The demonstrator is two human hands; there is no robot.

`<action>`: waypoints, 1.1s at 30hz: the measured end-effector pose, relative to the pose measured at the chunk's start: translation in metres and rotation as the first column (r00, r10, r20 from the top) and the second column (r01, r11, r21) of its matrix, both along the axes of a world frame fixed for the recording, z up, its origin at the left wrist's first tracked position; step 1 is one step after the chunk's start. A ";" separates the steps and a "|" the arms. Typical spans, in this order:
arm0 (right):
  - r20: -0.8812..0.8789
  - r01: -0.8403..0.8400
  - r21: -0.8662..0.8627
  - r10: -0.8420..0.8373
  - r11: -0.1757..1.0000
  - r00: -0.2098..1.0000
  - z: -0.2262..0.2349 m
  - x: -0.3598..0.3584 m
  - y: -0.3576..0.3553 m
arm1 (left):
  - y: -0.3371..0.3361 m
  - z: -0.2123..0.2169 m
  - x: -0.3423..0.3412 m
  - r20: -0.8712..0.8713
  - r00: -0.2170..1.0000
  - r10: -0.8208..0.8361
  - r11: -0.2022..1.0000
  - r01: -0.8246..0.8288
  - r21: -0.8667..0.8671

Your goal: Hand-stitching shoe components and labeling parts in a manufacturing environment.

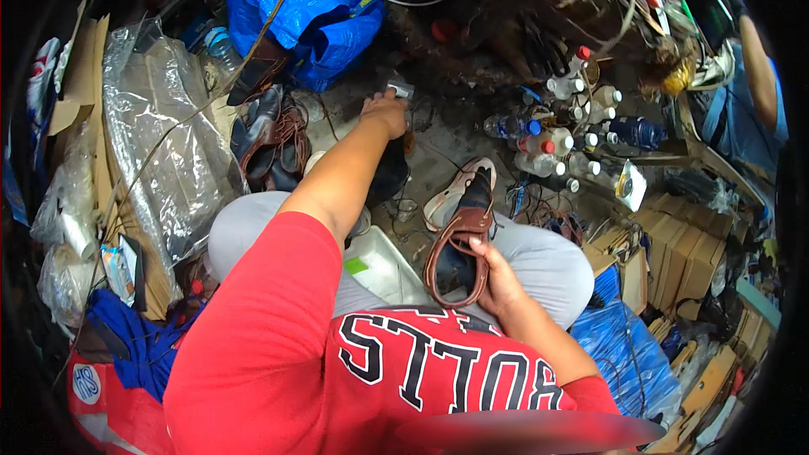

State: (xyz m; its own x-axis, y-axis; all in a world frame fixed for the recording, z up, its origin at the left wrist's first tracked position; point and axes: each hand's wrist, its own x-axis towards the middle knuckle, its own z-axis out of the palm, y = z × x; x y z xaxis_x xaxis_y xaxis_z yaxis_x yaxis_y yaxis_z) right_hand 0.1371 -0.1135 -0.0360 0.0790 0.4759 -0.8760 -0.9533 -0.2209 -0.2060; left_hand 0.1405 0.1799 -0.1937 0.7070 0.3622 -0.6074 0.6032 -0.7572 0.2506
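My right hand (497,282) grips a brown and black shoe (468,223) by its padded collar, with the thumb on the rim. The shoe's opening faces me, and its dark front part points away, above my right knee. Beside that front part lies a pale, pinkish curved piece (438,205); its kind I cannot make out. My left arm stretches far forward. The fingers of my left hand (385,114) are bent and closed at a small pale, shiny thing (401,89) near the ground; the fingertips are partly hidden.
Between my legs sits a white tray (383,265). Brown and black footwear with laces (278,143) lies left of my arm. Several plastic bottles (556,143) crowd the right side. A blue bag (295,13) stands ahead, plastic-wrapped cardboard (168,135) left, and cardboard (687,244) right.
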 end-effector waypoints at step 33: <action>0.329 -0.303 -0.064 0.307 0.951 0.893 -0.010 0.001 0.020 | -0.015 0.003 0.004 0.173 0.982 -0.082 0.997 0.083 0.001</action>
